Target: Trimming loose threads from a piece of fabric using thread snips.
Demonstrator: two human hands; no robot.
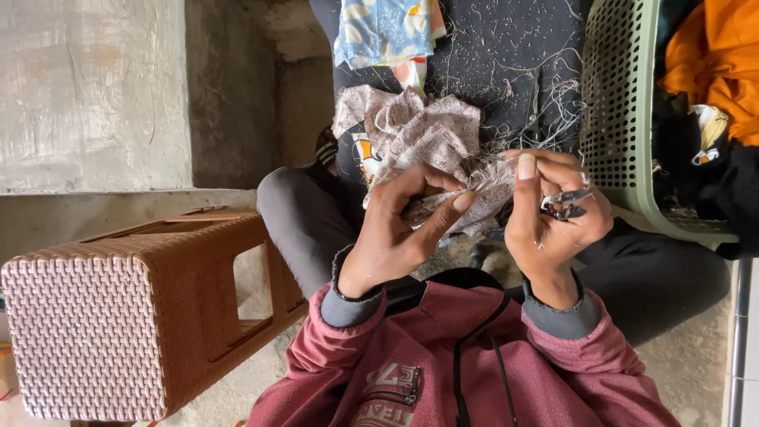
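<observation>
- Two hands meet on the patterned cloth [431, 138], bunched on your lap just beside the green basket [621, 119].
- Your left hand [395, 229] has its grip closed on the cloth's near edge, thumb and forefinger pinching it.
- Your right hand [549, 209] pinches the same edge while its other fingers curl around small thread snips [565, 203].
- The snips' tips sit close to fabric and fingers; a slip could likely nick either.
- Loose threads [545, 111] beside the basket could snag.
</observation>
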